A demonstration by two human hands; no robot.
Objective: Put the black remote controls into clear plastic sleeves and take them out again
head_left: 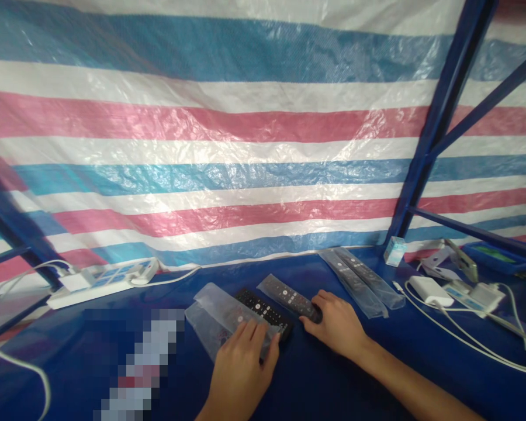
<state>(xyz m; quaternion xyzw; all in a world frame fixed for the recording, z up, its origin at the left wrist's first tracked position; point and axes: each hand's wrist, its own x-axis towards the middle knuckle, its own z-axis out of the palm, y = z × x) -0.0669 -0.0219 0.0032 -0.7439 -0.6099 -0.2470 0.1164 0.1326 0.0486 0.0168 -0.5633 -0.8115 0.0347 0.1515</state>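
Note:
My left hand is closed at the lower edge of a clear plastic bag, with its fingertips on the film and the thumb at the bag's right corner. Part of the bag lies over or beside a bare black remote control; the fingers hide some of this overlap. To the right, my right hand grips the near end of another remote control, which seems to be in a clear sleeve. Farther right lie two bagged remote controls, side by side on the blue tabletop.
A white power strip with cables stands at the back left. On the right are a small box, a white charger, looping cables and a phone on a stand. Blue metal posts frame a striped sheet. A pixelated patch covers the left front.

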